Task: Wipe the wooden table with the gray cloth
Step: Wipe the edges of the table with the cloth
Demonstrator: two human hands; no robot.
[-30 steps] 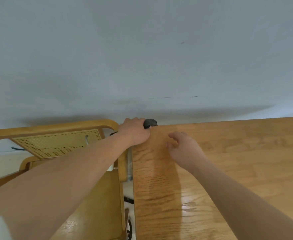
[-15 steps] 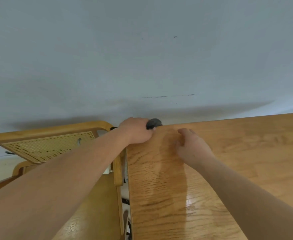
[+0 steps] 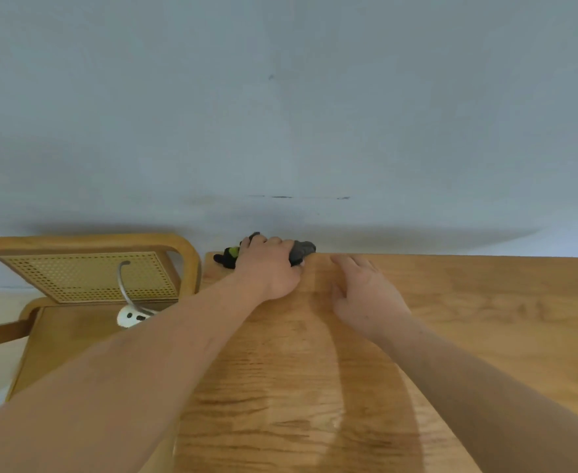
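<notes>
Gray cloth [image 3: 301,251] sits bunched at 12 o'clock on far edge of wooden table [image 3: 485,319], gripped by left hand [image 3: 270,268]; right hand [image 3: 366,295] rests flat just beside at 3 o'clock, holding nothing; wiping looks barely begun; wide stretch toward 3 o'clock seems left.

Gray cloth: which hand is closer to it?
Left. The left hand grips the gray cloth at the table's far edge. The right hand lies open on the table just right of the cloth, not touching it.

Left hand [image 3: 269,268] gripping gray cloth [image 3: 301,251] at wooden table [image 3: 485,302] far edge, right hand [image 3: 366,295] flat beside
</notes>
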